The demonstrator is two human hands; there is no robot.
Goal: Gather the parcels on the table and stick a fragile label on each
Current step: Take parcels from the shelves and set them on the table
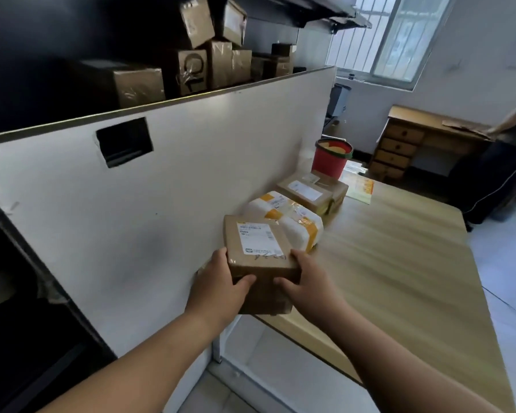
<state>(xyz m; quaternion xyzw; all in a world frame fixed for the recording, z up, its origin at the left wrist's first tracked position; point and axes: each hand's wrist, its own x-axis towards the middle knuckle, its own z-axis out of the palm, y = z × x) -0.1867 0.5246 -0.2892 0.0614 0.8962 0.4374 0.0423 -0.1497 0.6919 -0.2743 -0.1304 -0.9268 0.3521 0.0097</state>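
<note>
**Head view: both hands clamp one brown parcel at the table's near corner**

On my far left a white partition [161, 189] with one rectangular cut-out [124, 141] walls off that whole side. Cartons [209, 55] are stacked behind its top edge, too dark for me to count. The left hand [221, 281] grips the brown parcel [259, 251], thumb across its front face and fingers wrapped round its left side. The right hand [304, 281] mirrors that grip on the other side. I cannot tell whether the parcel's base rests on the table [399, 263].

Just behind it, along the partition, lie one white parcel [292, 222] banded in yellow tape and two flat brown parcels [306, 192], so I count four parcels. Further right I see one red bucket [331, 160], one yellow and orange sheet [359, 189], one drawer desk [399, 144], and one person [507, 150] at the edge.
</note>
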